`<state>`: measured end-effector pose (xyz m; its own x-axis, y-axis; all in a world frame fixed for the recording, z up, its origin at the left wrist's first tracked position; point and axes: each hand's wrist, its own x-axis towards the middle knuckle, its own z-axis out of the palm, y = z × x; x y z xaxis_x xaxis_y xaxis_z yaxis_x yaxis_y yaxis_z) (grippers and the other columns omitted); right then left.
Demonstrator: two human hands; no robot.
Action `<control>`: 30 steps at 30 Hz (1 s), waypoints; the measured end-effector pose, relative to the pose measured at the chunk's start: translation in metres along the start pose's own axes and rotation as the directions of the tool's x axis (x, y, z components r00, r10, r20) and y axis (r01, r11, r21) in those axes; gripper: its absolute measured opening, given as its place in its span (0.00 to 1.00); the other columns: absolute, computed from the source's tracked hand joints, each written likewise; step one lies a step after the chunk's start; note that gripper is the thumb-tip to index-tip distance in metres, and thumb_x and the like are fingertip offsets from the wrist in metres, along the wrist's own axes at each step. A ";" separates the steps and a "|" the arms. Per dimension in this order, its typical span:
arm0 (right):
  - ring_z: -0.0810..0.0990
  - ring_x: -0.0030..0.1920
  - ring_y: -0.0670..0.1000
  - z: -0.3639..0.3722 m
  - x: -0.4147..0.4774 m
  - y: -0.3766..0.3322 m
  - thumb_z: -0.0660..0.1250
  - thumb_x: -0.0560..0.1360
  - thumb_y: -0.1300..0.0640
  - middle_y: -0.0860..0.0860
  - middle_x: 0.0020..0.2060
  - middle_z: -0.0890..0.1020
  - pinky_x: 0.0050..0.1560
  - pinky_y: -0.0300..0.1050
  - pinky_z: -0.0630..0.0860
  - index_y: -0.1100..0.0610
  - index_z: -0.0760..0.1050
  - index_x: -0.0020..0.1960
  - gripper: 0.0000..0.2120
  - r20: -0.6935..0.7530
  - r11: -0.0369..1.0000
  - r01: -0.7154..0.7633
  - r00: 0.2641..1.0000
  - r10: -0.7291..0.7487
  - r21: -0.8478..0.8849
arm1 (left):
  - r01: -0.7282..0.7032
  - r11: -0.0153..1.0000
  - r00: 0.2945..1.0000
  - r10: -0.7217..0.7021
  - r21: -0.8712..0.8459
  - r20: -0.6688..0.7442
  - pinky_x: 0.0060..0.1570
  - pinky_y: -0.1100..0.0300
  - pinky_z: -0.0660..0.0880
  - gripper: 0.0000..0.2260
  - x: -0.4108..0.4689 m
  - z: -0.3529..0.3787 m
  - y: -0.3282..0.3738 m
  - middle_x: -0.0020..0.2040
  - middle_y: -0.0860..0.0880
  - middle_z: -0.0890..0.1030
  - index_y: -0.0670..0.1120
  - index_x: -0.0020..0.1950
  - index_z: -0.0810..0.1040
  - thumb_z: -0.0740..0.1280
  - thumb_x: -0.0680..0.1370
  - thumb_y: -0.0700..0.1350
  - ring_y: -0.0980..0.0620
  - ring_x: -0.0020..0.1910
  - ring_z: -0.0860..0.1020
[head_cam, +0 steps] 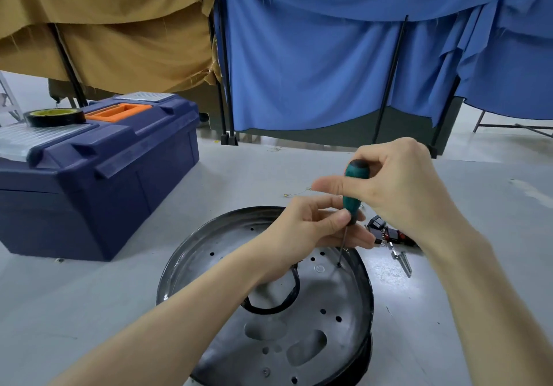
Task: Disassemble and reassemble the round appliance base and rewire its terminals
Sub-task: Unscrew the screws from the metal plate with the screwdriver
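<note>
The round appliance base (227,254), a shiny metal disc with several holes and a black rim, lies on the grey floor in front of me. A black cable (281,305) loops across its middle. A green-handled screwdriver (353,188) stands nearly upright with its tip in a hole (339,264) near the disc's far right edge. My right hand (398,182) grips the top of the handle. My left hand (317,230) pinches the handle's lower end, just above the shaft.
A dark blue toolbox (98,176) with an orange handle stands at the left, with a roll of black tape (55,117) on its lid. Small black and red parts (389,233) and loose screws (402,261) lie right of the disc. A thin wire (296,193) lies beyond it. Cloth-draped frames stand behind.
</note>
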<state>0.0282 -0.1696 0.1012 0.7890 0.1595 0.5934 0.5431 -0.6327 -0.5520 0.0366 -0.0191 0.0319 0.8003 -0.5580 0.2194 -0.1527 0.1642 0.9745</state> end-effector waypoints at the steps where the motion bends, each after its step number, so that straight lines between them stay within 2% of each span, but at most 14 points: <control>1: 0.69 0.21 0.43 -0.003 0.000 0.000 0.74 0.58 0.32 0.46 0.23 0.76 0.26 0.35 0.68 0.58 0.81 0.36 0.28 0.049 0.999 -0.012 0.999 0.010 0.034 | 0.001 1.000 1.000 -0.001 0.009 0.005 0.55 0.57 0.78 0.13 0.000 0.000 -0.001 0.50 0.37 0.83 0.32 0.60 0.74 0.55 0.85 0.39 0.42 0.52 0.83; 3: 0.82 0.35 0.38 -0.012 -0.001 0.000 0.74 0.65 0.39 0.41 0.38 0.85 0.44 0.36 0.78 0.51 0.84 0.50 0.20 0.185 0.986 -0.053 0.982 0.023 0.158 | 0.009 1.000 1.000 -0.009 0.017 0.028 0.59 0.55 0.77 0.14 -0.001 0.000 -0.001 0.51 0.37 0.83 0.34 0.61 0.74 0.53 0.85 0.40 0.42 0.54 0.82; 5: 0.85 0.46 0.44 -0.020 -0.001 0.002 0.72 0.73 0.49 0.44 0.44 0.87 0.54 0.49 0.80 0.50 0.84 0.53 0.10 0.258 0.979 -0.031 0.966 -0.023 0.202 | 0.012 1.000 0.999 -0.012 0.009 0.041 0.59 0.56 0.76 0.14 -0.002 0.001 0.000 0.52 0.36 0.82 0.34 0.63 0.73 0.55 0.85 0.41 0.41 0.54 0.82; 6: 0.85 0.43 0.48 -0.019 -0.001 0.002 0.72 0.73 0.49 0.48 0.41 0.87 0.52 0.53 0.81 0.49 0.85 0.49 0.08 0.253 0.980 -0.020 0.967 -0.032 0.198 | 0.016 1.000 0.999 -0.016 -0.006 0.036 0.58 0.56 0.77 0.13 -0.002 0.002 0.001 0.53 0.35 0.83 0.34 0.63 0.72 0.57 0.84 0.41 0.41 0.54 0.82; 8: 0.81 0.36 0.58 -0.013 -0.001 0.001 0.71 0.68 0.39 0.56 0.34 0.84 0.43 0.54 0.79 0.49 0.85 0.41 0.14 0.162 0.986 -0.012 0.987 -0.015 0.166 | 0.019 1.000 1.000 -0.018 -0.021 0.014 0.56 0.57 0.78 0.12 -0.002 0.002 0.003 0.52 0.35 0.83 0.34 0.61 0.70 0.63 0.82 0.41 0.40 0.54 0.83; 12: 0.68 0.21 0.46 -0.001 0.000 -0.005 0.68 0.62 0.31 0.53 0.22 0.77 0.25 0.34 0.65 0.59 0.81 0.32 0.29 0.042 0.998 0.007 0.999 -0.010 0.067 | 0.003 1.000 1.000 -0.003 0.018 -0.011 0.53 0.58 0.78 0.09 -0.001 0.003 0.003 0.49 0.34 0.83 0.34 0.59 0.73 0.61 0.82 0.38 0.40 0.51 0.83; 13: 0.68 0.21 0.45 -0.003 0.000 -0.003 0.67 0.62 0.30 0.53 0.23 0.78 0.26 0.33 0.67 0.59 0.81 0.34 0.30 0.094 0.999 -0.008 0.996 0.003 0.049 | 0.003 1.000 1.000 -0.003 0.021 -0.008 0.53 0.58 0.78 0.10 -0.001 0.002 0.002 0.49 0.35 0.83 0.34 0.60 0.74 0.59 0.83 0.38 0.42 0.51 0.83; 15: 0.80 0.30 0.45 -0.015 -0.001 0.001 0.69 0.62 0.32 0.50 0.31 0.84 0.39 0.40 0.79 0.53 0.84 0.45 0.26 0.229 0.994 -0.060 0.973 0.038 0.091 | 0.009 0.999 1.000 -0.009 0.035 0.008 0.55 0.59 0.77 0.13 -0.001 0.001 0.000 0.50 0.38 0.83 0.35 0.62 0.75 0.55 0.85 0.39 0.45 0.52 0.83; 16: 0.84 0.37 0.45 -0.022 -0.002 0.003 0.72 0.63 0.36 0.48 0.36 0.86 0.48 0.46 0.82 0.50 0.84 0.49 0.22 0.281 0.986 -0.078 0.959 0.033 0.150 | 0.015 0.999 1.000 -0.015 0.040 0.023 0.56 0.59 0.77 0.13 -0.002 0.001 0.000 0.50 0.38 0.83 0.36 0.63 0.75 0.54 0.85 0.39 0.45 0.53 0.83; 18: 0.86 0.46 0.47 -0.033 -0.004 0.005 0.75 0.64 0.44 0.47 0.43 0.87 0.54 0.47 0.81 0.48 0.85 0.51 0.17 0.332 0.959 -0.075 0.943 -0.021 0.274 | 0.021 0.999 0.999 -0.023 0.042 0.042 0.59 0.58 0.76 0.14 -0.002 0.002 0.000 0.52 0.38 0.83 0.38 0.65 0.74 0.54 0.85 0.40 0.45 0.55 0.82; 23: 0.85 0.33 0.50 -0.021 -0.003 0.000 0.77 0.58 0.40 0.51 0.31 0.85 0.45 0.51 0.82 0.55 0.84 0.38 0.19 0.150 0.966 -0.063 0.988 0.025 0.250 | 0.037 0.998 0.999 -0.038 0.056 0.007 0.60 0.55 0.76 0.15 -0.002 0.004 0.001 0.50 0.37 0.84 0.36 0.61 0.70 0.65 0.81 0.45 0.45 0.52 0.83; 26: 0.67 0.22 0.49 -0.008 -0.001 -0.004 0.74 0.57 0.33 0.49 0.20 0.75 0.26 0.42 0.70 0.58 0.79 0.30 0.27 -0.019 0.998 0.021 1.000 -0.020 0.057 | 0.012 0.999 1.000 -0.013 0.030 0.025 0.54 0.60 0.78 0.07 -0.002 0.003 0.000 0.49 0.36 0.83 0.38 0.56 0.74 0.61 0.83 0.41 0.45 0.50 0.84; 28: 0.66 0.23 0.50 -0.010 -0.001 -0.003 0.71 0.58 0.29 0.52 0.21 0.75 0.26 0.40 0.67 0.60 0.79 0.32 0.31 0.068 1.000 0.020 0.997 -0.020 0.006 | 0.009 0.998 0.999 -0.011 0.056 0.040 0.59 0.57 0.77 0.10 -0.002 0.002 0.000 0.51 0.36 0.83 0.39 0.59 0.76 0.57 0.84 0.41 0.44 0.54 0.83; 30: 0.81 0.31 0.52 -0.017 -0.002 -0.001 0.73 0.62 0.34 0.50 0.33 0.85 0.39 0.47 0.81 0.55 0.84 0.44 0.24 0.238 0.991 -0.059 0.971 0.028 0.124 | 0.015 0.998 0.999 -0.018 0.063 0.051 0.60 0.57 0.76 0.12 -0.003 0.000 0.000 0.52 0.36 0.82 0.39 0.61 0.76 0.55 0.85 0.42 0.44 0.55 0.82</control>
<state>0.0211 -0.1823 0.1105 0.8496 0.3178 0.4210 0.5271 -0.5421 -0.6545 0.0343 -0.0178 0.0311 0.7725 -0.6015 0.2035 -0.1769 0.1039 0.9787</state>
